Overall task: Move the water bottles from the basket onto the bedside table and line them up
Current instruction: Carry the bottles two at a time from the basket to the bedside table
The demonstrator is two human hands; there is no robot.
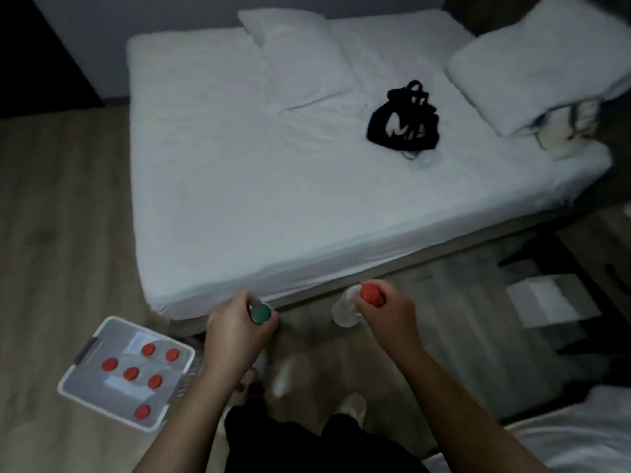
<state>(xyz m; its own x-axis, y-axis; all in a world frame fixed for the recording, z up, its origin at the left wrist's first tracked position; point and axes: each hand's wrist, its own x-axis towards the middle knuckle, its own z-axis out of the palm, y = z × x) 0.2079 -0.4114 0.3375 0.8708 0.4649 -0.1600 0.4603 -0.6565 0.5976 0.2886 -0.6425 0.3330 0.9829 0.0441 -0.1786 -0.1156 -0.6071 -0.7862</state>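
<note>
Looking straight down on this one, both arms come up from the bottom of the frame. The left hand point(235, 331) is curled round the neck of a green-capped bottle point(261, 313), fingers wrapped close together, so pretty much only the cap shows above the fist. The right hand point(387, 314) grips a red-capped bottle point(371, 295) just under the cap, fingers closed round it, with the clear body poking out to the left of the knuckles. Both bottles are held off the floor at low centre of the frame, just in front of the near edge of the bed point(273, 186) and well apart from each other.

The white basket point(73, 377) sits on the wood floor point(61, 233) at lower left, just beside the left forearm. Six more bottles stand in it, but all you see are their red caps point(130, 373): five loosely bunched, one off on its own at the near end.

The bed fills the upper middle, with a pillow point(297, 59) at upper centre and a white bundle point(539, 63) at upper right; pillow or folded duvet, can't tell. A black bag point(403, 121) with white lettering lies on the sheet right of centre. At the right edge there's something dark and low point(560, 254) with a white sheet of paper point(546, 302) on it, too murky to say if that's the bedside table. Blurry pale shoes point(351, 404) show at bottom centre.
</note>
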